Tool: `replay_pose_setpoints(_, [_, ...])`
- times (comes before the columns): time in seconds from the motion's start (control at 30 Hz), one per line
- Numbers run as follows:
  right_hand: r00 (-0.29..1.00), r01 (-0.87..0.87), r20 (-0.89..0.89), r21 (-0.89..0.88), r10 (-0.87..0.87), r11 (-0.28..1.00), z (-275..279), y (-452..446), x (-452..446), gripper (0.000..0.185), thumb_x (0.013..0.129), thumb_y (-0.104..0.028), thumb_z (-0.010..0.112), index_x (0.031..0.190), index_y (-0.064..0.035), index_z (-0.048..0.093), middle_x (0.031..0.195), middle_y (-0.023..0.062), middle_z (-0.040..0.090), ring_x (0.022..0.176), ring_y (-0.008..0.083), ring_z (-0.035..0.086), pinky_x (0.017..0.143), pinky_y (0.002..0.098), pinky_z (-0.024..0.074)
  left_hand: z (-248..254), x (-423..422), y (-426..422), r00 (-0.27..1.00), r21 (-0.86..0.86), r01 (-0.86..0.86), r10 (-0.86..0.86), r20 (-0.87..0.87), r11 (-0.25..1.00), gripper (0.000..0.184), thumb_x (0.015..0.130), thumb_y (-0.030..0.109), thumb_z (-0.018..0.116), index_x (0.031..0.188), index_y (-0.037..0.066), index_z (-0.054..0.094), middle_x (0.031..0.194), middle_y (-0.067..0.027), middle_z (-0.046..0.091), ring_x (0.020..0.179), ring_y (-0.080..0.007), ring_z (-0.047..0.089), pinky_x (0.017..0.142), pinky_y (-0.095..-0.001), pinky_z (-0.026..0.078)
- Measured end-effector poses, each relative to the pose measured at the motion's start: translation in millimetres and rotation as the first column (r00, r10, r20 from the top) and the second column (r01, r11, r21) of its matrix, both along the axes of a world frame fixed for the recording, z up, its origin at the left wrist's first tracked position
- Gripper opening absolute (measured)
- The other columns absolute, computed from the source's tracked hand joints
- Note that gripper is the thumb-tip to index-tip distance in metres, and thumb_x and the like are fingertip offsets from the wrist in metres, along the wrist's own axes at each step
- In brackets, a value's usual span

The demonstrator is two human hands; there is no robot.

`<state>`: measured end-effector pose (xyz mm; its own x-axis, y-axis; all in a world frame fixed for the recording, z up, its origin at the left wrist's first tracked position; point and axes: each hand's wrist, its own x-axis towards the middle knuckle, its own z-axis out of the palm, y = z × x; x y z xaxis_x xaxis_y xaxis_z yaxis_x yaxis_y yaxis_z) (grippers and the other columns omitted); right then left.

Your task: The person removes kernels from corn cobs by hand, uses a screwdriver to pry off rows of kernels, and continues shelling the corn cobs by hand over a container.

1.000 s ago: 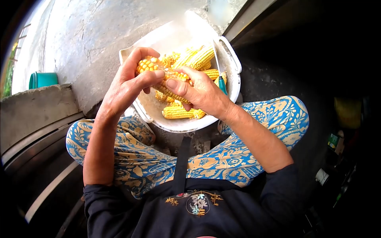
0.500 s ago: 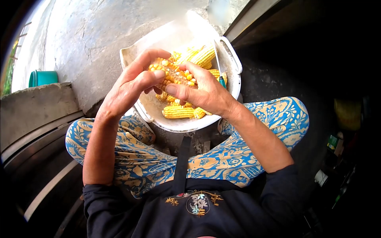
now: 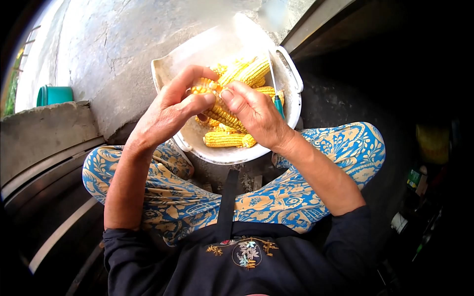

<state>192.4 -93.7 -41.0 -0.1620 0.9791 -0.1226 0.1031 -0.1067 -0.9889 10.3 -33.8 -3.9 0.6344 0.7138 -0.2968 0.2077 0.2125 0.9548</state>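
Note:
A yellow corn cob (image 3: pixel 223 114) is held over the white basin (image 3: pixel 170 66). My left hand (image 3: pixel 173 106) grips its upper left end between thumb and fingers. Against the cob's right side, my right hand (image 3: pixel 254 111) is closed, with thumb and index finger pressed together near the top; its other fingers are hidden. Several more cobs (image 3: pixel 224 140) lie in the basin below and behind my hands. A screwdriver-like tool with a teal handle (image 3: pixel 278 105) and a long thin shaft leans on the basin's right side.
The basin stands between my knees, in patterned trousers (image 3: pixel 340 148). A teal bucket (image 3: pixel 55 95) is at the left behind a low concrete ledge (image 3: pixel 49 128). A metal frame edge (image 3: pixel 316 24) runs at the upper right. Dim objects lie at the far right.
The cob has been turned in my hands, and full kernel rows now face up instead of a partly stripped side. My right thumb and fingers have closed together near its top.

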Motion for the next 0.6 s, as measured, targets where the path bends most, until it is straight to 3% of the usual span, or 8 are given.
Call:
replay_pose_setpoints(0.07, [0.994, 0.023, 0.106, 0.101, -0.034, 0.995, -3, -3, -2, 0.037, 0.096, -0.035, 0.044, 0.091, 0.0008, 0.053, 0.075, 0.0210, 0.061, 0.075, 0.0340, 0.064, 0.063, 0.0387, 0.0477, -2, 3, -3, 0.998, -0.005, -0.022, 0.022, -0.066, 1.000, 0.027, 0.090, 0.023, 0.054, 0.112, 0.007, 0.051, 0.090, -0.0041, 0.055, 0.079, -0.0103, 0.052, 0.071, -0.0245, 0.045])
replay_pose_setpoints(0.23, [0.993, 0.047, 0.103, 0.116, -0.059, 0.992, -7, -7, -8, 0.037, 0.096, -0.035, 0.044, 0.095, 0.0011, 0.053, 0.078, 0.0236, 0.062, 0.078, 0.0370, 0.064, 0.064, 0.0403, 0.0483, -12, 9, -9, 0.985, 0.126, -0.106, 0.122, -0.125, 0.986, 0.028, 0.093, 0.030, 0.051, 0.104, 0.004, 0.052, 0.080, -0.0048, 0.055, 0.075, -0.0107, 0.052, 0.066, -0.0257, 0.045])
replay_pose_setpoints(0.3, [0.993, 0.042, 0.106, 0.112, -0.054, 0.993, -9, -7, -8, 0.040, 0.095, -0.037, 0.044, 0.095, 0.0014, 0.053, 0.077, 0.0241, 0.061, 0.079, 0.0371, 0.064, 0.064, 0.0403, 0.0485, -20, 10, -10, 0.981, 0.099, -0.130, 0.142, -0.134, 0.987, 0.029, 0.093, 0.033, 0.050, 0.103, 0.006, 0.052, 0.081, -0.0021, 0.053, 0.073, -0.0083, 0.051, 0.064, -0.0237, 0.044])
replay_pose_setpoints(0.37, [0.989, -0.010, 0.149, 0.042, 0.004, 0.999, -14, -5, -7, 0.053, 0.091, -0.050, 0.047, 0.096, 0.0021, 0.055, 0.076, 0.0233, 0.062, 0.078, 0.0353, 0.065, 0.066, 0.0402, 0.0489, -25, 12, -10, 0.974, 0.099, -0.177, 0.189, -0.126, 0.979, 0.037, 0.095, 0.042, 0.043, 0.103, 0.008, 0.055, 0.078, 0.0006, 0.052, 0.066, -0.0060, 0.050, 0.060, -0.0214, 0.041])
replay_pose_setpoints(0.4, [0.989, -0.010, 0.149, 0.042, 0.004, 0.999, -11, -3, -4, 0.053, 0.091, -0.050, 0.047, 0.096, 0.0021, 0.055, 0.076, 0.0233, 0.062, 0.078, 0.0353, 0.065, 0.066, 0.0402, 0.0489, -21, 13, -11, 0.974, 0.099, -0.177, 0.189, -0.125, 0.979, 0.037, 0.095, 0.042, 0.043, 0.103, 0.008, 0.055, 0.078, 0.0006, 0.052, 0.066, -0.0060, 0.050, 0.060, -0.0214, 0.041])
replay_pose_setpoints(0.47, [0.974, -0.051, 0.219, -0.034, 0.057, 0.998, -4, 0, 1, 0.067, 0.084, -0.062, 0.048, 0.097, 0.0029, 0.056, 0.076, 0.0212, 0.062, 0.078, 0.0318, 0.065, 0.067, 0.0395, 0.0492, -9, 17, -14, 0.972, -0.077, -0.217, 0.208, -0.110, 0.973, 0.045, 0.096, 0.046, 0.036, 0.106, 0.009, 0.058, 0.076, -0.0004, 0.054, 0.061, -0.0072, 0.050, 0.057, -0.0206, 0.039])
replay_pose_setpoints(0.53, [0.992, -0.013, 0.125, -0.036, 0.017, 0.999, -9, -1, -2, 0.073, 0.080, -0.067, 0.049, 0.096, 0.0034, 0.058, 0.077, 0.0193, 0.063, 0.076, 0.0285, 0.064, 0.067, 0.0377, 0.0493, -11, 18, -14, 0.974, -0.047, -0.203, 0.197, -0.111, 0.978, 0.048, 0.096, 0.046, 0.033, 0.110, 0.009, 0.059, 0.079, -0.0022, 0.058, 0.059, -0.0084, 0.051, 0.056, -0.0204, 0.039])
replay_pose_setpoints(0.6, [0.998, 0.004, 0.055, -0.115, 0.003, 0.993, -11, 0, -1, 0.067, 0.085, -0.062, 0.047, 0.096, 0.0035, 0.058, 0.078, 0.0197, 0.062, 0.076, 0.0274, 0.064, 0.067, 0.0363, 0.0489, -10, 14, -9, 0.981, -0.100, -0.175, 0.165, -0.098, 0.980, 0.046, 0.096, 0.044, 0.034, 0.112, 0.008, 0.059, 0.082, -0.0036, 0.059, 0.059, -0.0089, 0.052, 0.056, -0.0214, 0.039])
